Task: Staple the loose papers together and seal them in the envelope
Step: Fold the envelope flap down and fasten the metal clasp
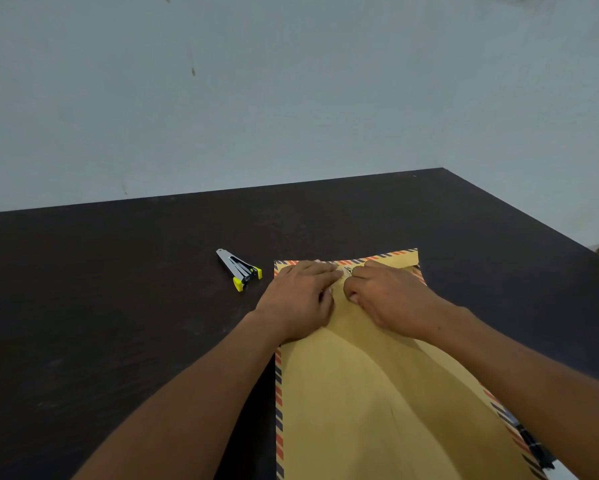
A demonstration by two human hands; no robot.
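A large yellow-brown envelope (367, 393) with a red and blue striped border lies flat on the dark table, its flap end far from me. Both hands rest on that far end. My left hand (300, 299) presses flat on the flap left of a small metal clasp (349, 270). My right hand (388, 299) is curled just right of the clasp, fingertips pinched at it. The loose papers are not visible. A silver stapler (240, 270) with yellow ends lies on the table to the left of the envelope, untouched.
The dark brown table (118, 306) runs back to a pale wall, with its far right corner near the top right. A dark checked cloth (537, 448) shows at the envelope's lower right edge.
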